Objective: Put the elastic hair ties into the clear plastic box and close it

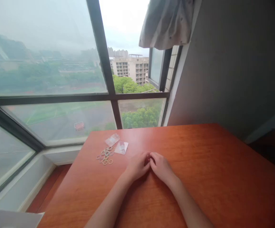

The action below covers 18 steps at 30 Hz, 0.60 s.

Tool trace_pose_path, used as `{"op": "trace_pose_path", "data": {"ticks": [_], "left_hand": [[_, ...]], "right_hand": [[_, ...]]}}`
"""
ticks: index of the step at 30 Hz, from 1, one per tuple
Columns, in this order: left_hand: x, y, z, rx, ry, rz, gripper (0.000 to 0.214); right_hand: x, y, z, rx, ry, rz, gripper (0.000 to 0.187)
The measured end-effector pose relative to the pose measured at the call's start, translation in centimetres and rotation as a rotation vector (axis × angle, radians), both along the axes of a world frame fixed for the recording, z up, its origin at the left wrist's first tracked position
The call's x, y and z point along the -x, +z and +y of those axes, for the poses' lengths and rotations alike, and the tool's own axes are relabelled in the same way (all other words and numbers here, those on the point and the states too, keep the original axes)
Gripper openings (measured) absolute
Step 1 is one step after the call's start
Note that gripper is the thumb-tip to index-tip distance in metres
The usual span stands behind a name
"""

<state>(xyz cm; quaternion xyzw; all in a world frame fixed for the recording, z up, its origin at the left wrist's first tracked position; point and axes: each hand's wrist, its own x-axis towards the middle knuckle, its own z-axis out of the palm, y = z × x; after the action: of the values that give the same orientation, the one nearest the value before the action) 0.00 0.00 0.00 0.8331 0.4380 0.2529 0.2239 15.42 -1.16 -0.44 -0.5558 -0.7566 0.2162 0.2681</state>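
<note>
Two hands meet at the middle of the worktop (pixel 211 164), left hand (pixel 137 166) and right hand (pixel 161 167), lying flat on the wood with their forearms angling in from the near edge. The fingers are curled inward and the tips touch each other. A tiny reddish speck shows where they join (too small to make out), so I cannot tell whether either hand is pinching anything.

A scatter of small bands (pixel 105 155) lies loose on the wood, well to the left of the left hand and near the worktop's far left corner, not far in from the left edge. Just beyond them sit two clear plastic bags, one (pixel 112 139) close to the far edge and the other (pixel 121 147) just beside the bands on their right.

Bare wood runs from the right hand to the right side and back to the far edge. That far edge stands close to the window (pixel 56 63) and the grey wall (pixel 234 63). A curtain (pixel 166 22) hangs bunched up high. Left of the worktop, the floor (pixel 49 186) drops away below the sill.
</note>
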Motion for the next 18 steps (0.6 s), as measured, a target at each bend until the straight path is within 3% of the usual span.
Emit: {"op": "trace_pose_path", "data": {"ticks": [7, 11, 13, 18], "left_hand": [[0.2, -0.1, 0.0, -0.002, -0.012, -0.008, 0.014], [1.9, 0.8, 0.6, -0.037, 0.007, 0.004, 0.022], [3.8, 1.4, 1.3, -0.097, 0.152, 0.024, 0.021], [11.1, 2.1, 3.3, -0.186, 0.692, 0.102, 0.024]], "right_hand": [[0.0, -0.2, 0.3, 0.019, -0.016, 0.001, 0.021], [0.0, -0.4, 0.5, 0.008, -0.018, 0.001, 0.021], [0.0, -0.4, 0.6, 0.004, -0.027, -0.007, 0.021], [0.1, -0.3, 0.6, 0.015, -0.042, -0.029, 0.021]]}}
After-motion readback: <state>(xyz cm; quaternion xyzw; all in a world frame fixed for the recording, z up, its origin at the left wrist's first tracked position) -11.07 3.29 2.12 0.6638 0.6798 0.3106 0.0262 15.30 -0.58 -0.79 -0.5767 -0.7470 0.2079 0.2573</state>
